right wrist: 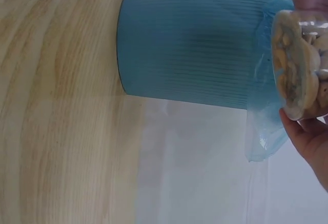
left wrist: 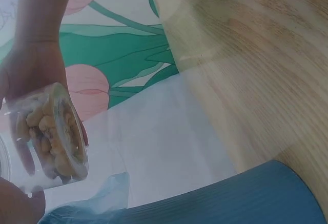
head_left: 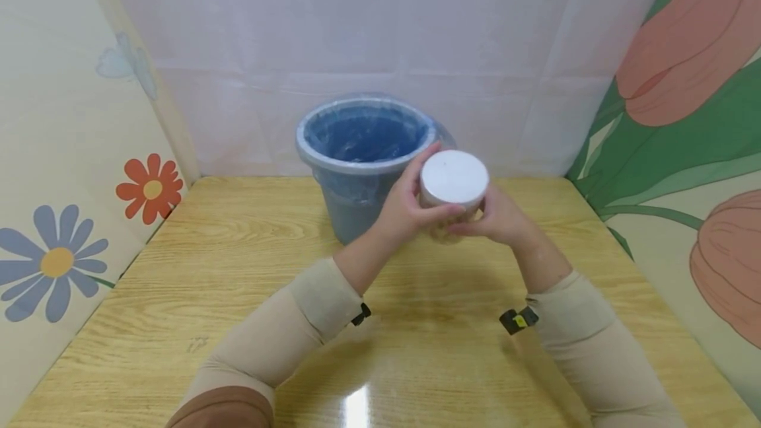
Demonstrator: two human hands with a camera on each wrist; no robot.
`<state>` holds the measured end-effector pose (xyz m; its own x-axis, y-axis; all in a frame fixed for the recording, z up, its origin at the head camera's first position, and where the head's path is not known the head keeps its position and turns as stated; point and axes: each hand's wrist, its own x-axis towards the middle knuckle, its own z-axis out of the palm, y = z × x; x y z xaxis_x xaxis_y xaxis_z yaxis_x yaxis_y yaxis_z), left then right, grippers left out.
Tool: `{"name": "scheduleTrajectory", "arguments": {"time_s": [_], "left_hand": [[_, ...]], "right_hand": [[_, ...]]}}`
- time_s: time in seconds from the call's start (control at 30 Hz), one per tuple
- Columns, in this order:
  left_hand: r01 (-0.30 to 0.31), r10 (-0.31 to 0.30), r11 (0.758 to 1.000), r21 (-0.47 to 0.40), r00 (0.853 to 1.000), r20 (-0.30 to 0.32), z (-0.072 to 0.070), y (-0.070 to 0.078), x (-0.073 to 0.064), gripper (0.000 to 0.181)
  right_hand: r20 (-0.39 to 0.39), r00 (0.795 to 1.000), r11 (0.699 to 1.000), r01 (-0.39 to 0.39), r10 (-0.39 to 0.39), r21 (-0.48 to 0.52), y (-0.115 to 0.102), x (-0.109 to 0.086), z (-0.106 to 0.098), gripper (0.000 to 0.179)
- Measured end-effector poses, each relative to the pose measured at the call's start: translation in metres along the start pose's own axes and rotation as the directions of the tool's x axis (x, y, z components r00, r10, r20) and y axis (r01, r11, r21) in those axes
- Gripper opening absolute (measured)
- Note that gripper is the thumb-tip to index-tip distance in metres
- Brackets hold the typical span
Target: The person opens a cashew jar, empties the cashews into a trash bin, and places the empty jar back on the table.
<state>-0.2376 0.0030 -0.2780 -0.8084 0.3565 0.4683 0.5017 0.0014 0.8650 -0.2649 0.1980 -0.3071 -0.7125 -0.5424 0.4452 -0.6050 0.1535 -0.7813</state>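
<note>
Both hands hold a clear jar (left wrist: 51, 142) with a white lid (head_left: 454, 177) above the table, in front of the bucket's right side. Tan nuts, perhaps peanuts in their shells, show through its wall in both wrist views. On the jar's left side my left hand (head_left: 407, 207) grips with fingers and thumb curled round it. Opposite, my right hand (head_left: 502, 213) clasps the other side, its fingers partly hidden behind the jar. The lid sits on top, facing up in the head view.
A blue bucket (head_left: 351, 203) lined with a clear plastic bag (right wrist: 266, 131) stands at the back of the wooden table (head_left: 238, 269), just left of the jar. A white sheet (head_left: 267, 18) hangs behind. Flower-printed panels (head_left: 59, 150) flank both sides.
</note>
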Motion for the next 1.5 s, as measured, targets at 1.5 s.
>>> {"name": "scheduleTrajectory", "arguments": {"time_s": [1.5], "left_hand": [[-0.020, 0.109, 0.956, -0.292, 0.951, 0.290, -0.015, -0.033, 0.014, 0.103]], "right_hand": [[0.170, 0.983, 0.998, 0.059, -0.065, 0.037, 0.003, -0.005, -0.008, 0.091]]}}
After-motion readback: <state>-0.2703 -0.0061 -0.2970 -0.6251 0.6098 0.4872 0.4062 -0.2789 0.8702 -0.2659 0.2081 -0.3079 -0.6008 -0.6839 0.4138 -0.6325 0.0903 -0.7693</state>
